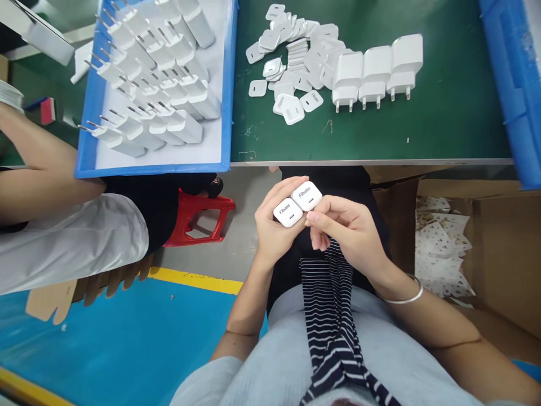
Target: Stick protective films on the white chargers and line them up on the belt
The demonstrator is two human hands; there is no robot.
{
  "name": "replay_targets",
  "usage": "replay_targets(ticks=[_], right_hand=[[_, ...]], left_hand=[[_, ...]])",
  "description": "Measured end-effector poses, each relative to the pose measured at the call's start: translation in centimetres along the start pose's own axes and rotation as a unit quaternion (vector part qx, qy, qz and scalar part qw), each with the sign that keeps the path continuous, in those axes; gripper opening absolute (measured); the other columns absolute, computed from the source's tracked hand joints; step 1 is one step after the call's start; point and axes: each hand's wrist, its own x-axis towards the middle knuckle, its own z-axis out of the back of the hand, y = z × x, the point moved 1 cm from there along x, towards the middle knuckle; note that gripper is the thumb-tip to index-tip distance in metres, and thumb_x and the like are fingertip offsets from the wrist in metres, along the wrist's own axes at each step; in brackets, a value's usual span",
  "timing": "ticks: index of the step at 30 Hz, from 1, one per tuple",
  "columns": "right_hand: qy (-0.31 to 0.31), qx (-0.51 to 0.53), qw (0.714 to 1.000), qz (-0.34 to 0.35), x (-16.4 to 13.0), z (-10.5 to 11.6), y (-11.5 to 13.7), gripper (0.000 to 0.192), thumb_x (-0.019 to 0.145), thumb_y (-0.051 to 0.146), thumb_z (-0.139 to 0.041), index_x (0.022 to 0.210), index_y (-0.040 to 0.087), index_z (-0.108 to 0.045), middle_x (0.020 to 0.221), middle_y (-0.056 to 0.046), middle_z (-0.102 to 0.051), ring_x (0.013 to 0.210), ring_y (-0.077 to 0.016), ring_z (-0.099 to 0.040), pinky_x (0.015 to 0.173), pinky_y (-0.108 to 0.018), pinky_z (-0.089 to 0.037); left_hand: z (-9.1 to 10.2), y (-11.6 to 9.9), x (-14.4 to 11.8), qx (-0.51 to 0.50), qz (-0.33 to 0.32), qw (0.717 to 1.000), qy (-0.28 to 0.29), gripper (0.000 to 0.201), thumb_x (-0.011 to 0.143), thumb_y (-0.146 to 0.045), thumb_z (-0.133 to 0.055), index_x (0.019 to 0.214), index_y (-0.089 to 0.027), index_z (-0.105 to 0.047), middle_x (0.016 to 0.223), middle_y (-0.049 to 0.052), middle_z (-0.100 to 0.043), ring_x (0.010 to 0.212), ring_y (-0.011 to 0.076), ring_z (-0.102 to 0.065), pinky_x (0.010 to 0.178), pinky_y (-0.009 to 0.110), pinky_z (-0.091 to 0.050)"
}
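Note:
My left hand [276, 217] is wrapped round two white plug chargers, a left charger [288, 212] and a right charger [307, 196], held side by side. Their end faces point up at me, each with a small slot and the print "Fibaks". My right hand [346, 228] meets the right charger at its lower right edge, thumb and index finger closed against it and the other fingers curled below. The chargers' lower parts are hidden in my hands. On the green table [372, 132] beyond lie a heap of loose white end caps [293, 110] and three chargers [377, 70] in a row.
At the left, a blue-rimmed tray [228, 113] holds rows of chargers with pins. Another blue tray [513, 84] stands at the right edge. A co-worker's arm [46, 158] and a red stool [203, 217] are to the left. An open carton [499, 248] with printed sheets sits lower right.

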Motion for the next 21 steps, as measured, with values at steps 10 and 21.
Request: replay_targets(ticks=[10, 21], right_hand=[[-0.064, -0.127, 0.989, 0.037, 0.2, -0.7, -1.1, 0.039, 0.077, 0.027, -0.082, 0.058, 0.02, -0.049, 0.054, 0.005, -0.049, 0.051, -0.0084, -0.039, 0.049, -0.024, -0.03], [0.013, -0.166, 0.985, 0.039, 1.1, -0.7, -1.4, 0.038, 0.081, 0.042, -0.081, 0.064, 0.02, -0.055, 0.056, 0.006, -0.045, 0.053, -0.0094, -0.037, 0.05, -0.026, -0.028]], left_hand=[[0.0, 0.2, -0.8, 0.027, 0.003, 0.998, -0.049, 0.037, 0.083, -0.023, -0.081, 0.119, -0.023, -0.075, 0.123, 0.01, -0.075, 0.115, 0.0235, -0.071, 0.097, 0.036, -0.061], [4.5, -1.9, 1.7, 0.243, -0.161, 0.956, 0.03, 0.04, 0.09, -0.018, -0.07, 0.13, -0.021, -0.068, 0.127, 0.011, -0.074, 0.115, 0.0214, -0.072, 0.097, 0.033, -0.061]])
